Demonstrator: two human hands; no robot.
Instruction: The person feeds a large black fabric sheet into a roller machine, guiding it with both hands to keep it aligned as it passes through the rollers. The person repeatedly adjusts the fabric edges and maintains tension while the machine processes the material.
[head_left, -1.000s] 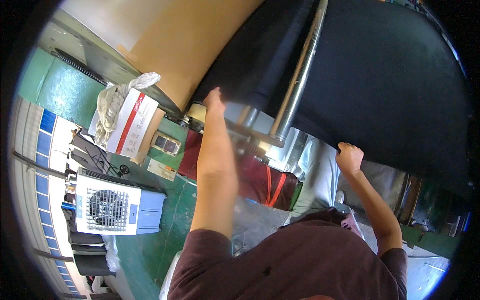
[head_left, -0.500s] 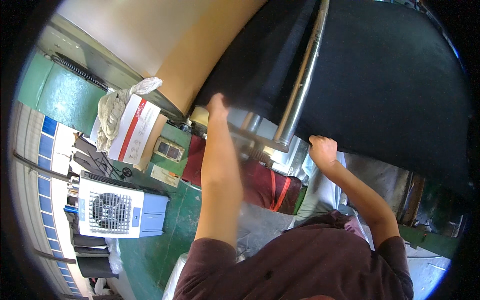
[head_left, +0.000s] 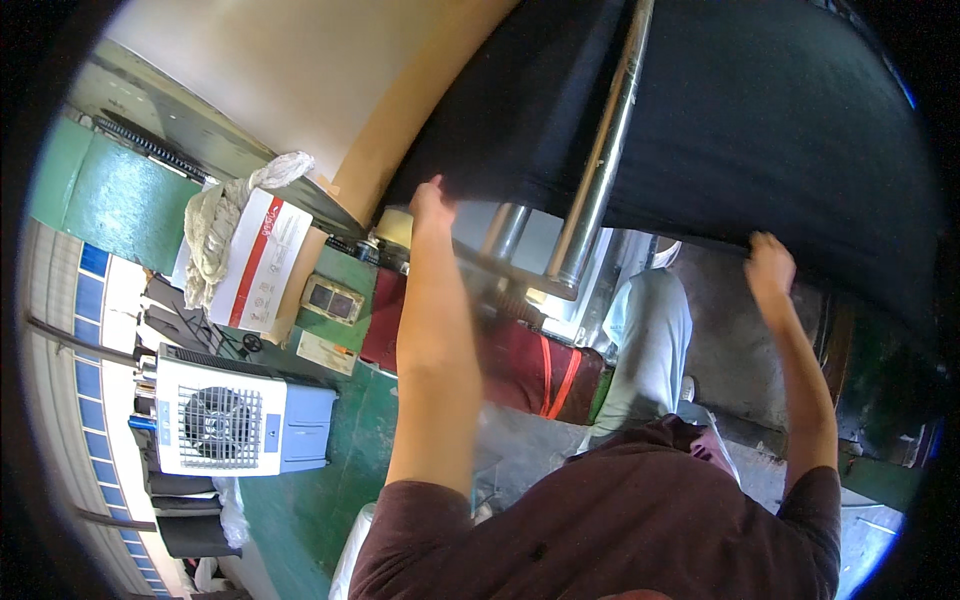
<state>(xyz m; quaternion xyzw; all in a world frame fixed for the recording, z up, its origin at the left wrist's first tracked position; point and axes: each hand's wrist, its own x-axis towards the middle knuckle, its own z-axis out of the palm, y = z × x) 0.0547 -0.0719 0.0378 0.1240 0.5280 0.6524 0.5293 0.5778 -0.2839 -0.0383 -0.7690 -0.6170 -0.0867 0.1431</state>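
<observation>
A wide sheet of black fabric (head_left: 730,120) runs over and under a shiny metal roller bar (head_left: 605,150). My left hand (head_left: 432,205) is closed on its near edge, left of the bar, beside the tan surface. Out to the right, my right hand (head_left: 771,268) is closed at the near edge of the same fabric, its fingertips partly hidden against the black. Between my hands lie the bar's near end, a second, shorter metal roller (head_left: 507,230) and a blurred flat metal bracket (head_left: 515,272).
A dark red padded cover (head_left: 490,365) with red straps lies on the machine frame before me. At the left stand a white carton (head_left: 262,262) with a cloth on it, a switch box (head_left: 333,299) and a white-and-blue air cooler (head_left: 245,415). My knee (head_left: 655,320) is below the fabric.
My right hand has moved right along the fabric edge, away from the roller bar. The fabric edge near the bar sits farther from me, showing more of my leg. My left hand has barely moved.
</observation>
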